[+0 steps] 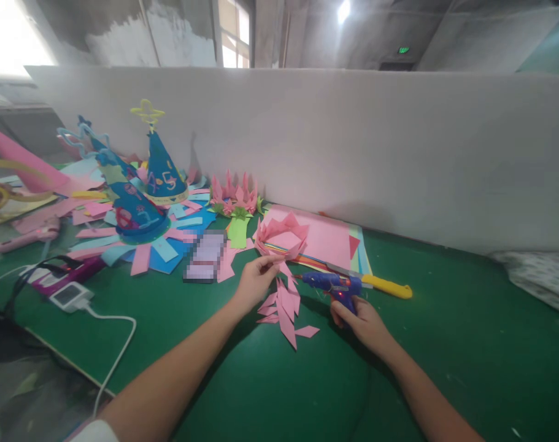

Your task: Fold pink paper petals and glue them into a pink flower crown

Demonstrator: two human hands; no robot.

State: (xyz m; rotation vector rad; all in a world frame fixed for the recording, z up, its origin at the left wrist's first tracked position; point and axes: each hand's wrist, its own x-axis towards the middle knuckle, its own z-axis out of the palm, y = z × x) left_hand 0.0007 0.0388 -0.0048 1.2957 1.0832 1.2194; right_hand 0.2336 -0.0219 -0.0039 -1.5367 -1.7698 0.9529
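Note:
My right hand (359, 319) is wrapped round the handle of a blue hot glue gun (329, 282), a small red light lit on its body. The nozzle points left, close to a pink paper piece (285, 268) pinched in my left hand (256, 279). Directly behind those fingers sits a pink folded-paper crown (288, 236), a ring of pointed petals. Below the nozzle, loose pink paper petals (286, 307) lie in a pile on the green table (242, 380).
A knife with a yellow handle (387, 286) lies behind the glue gun, beside stacked coloured paper (329, 233). A phone (205, 258), blue party hats (162, 166), a finished-looking pink paper flower (235, 196) and a power strip with cables (61, 279) stand leftward. A white board (353, 141) rises behind.

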